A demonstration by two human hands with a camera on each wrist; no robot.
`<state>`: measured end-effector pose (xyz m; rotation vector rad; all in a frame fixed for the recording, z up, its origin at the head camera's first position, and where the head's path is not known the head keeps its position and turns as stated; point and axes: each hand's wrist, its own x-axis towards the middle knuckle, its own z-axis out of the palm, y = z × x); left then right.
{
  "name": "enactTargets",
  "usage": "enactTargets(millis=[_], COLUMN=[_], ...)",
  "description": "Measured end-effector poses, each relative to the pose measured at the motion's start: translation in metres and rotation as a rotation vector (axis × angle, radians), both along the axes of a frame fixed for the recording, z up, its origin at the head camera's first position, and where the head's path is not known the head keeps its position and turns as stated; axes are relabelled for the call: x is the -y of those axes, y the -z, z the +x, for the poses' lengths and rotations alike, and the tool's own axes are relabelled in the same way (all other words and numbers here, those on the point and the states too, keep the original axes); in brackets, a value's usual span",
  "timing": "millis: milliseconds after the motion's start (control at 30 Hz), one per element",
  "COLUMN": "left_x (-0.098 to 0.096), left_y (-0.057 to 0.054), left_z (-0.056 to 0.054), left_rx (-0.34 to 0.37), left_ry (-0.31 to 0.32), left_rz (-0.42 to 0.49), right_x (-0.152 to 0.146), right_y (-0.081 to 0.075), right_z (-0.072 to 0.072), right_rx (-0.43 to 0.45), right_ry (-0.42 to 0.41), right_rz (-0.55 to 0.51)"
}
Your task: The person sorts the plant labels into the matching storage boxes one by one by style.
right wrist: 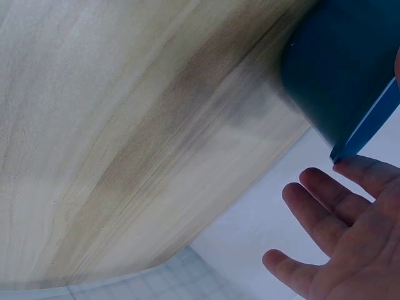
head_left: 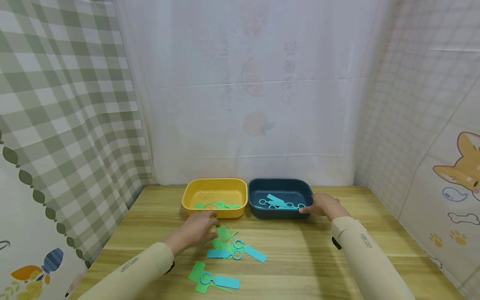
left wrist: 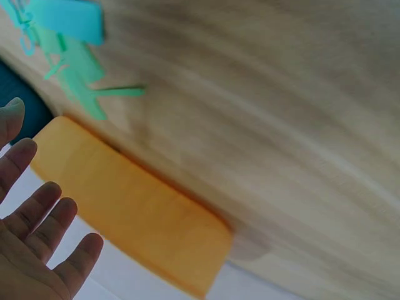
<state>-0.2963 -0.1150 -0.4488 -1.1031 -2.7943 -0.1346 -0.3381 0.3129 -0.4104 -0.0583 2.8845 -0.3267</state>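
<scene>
My left hand (head_left: 196, 228), fingers spread and slightly bent, hovers before the yellow bin (head_left: 215, 213) and holds nothing. Beside its thumb lie green plastic tags (head_left: 223, 232) with thin tails, overlapped by blue tags (head_left: 255, 253) with ring ends. In the left wrist view, the fingers (left wrist: 45, 215) overlap the yellow bin's outer wall. At the dark blue bin (head_left: 279, 213), my right hand (head_left: 325, 205) rests its thumb and index finger along the right end of the rim. The right wrist view shows its other fingers (right wrist: 319, 215) extended, off the bin.
Inside the yellow bin are green tags (head_left: 221, 205); blue ring tags (head_left: 277, 202) lie in the dark blue bin. Nearer the front of the wooden table (head_left: 292, 266) is another blue tag (head_left: 226, 281) across green ones. Cloth curtains (head_left: 240, 104) enclose the back and sides.
</scene>
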Motion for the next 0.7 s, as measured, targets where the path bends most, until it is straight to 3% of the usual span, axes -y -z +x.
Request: enactTargets(millis=[167,367,700], left_x=[0.011,0.023,0.028], left_y=[0.012,0.027,0.033], left_z=[0.001,0.001,0.002], left_rx=[-0.007,0.015,0.013], left_ry=[0.009,-0.061,-0.106], left_rz=[-0.007,-0.041,-0.102], right_x=[0.0,0.0,-0.001], right_y=[0.0,0.001,0.003], right_z=[0.0,0.0,0.0], right_rx=[-0.003,-0.003,0.0], right_ry=[0.002,0.004,0.002], right_rz=[-0.001,0.003,0.015])
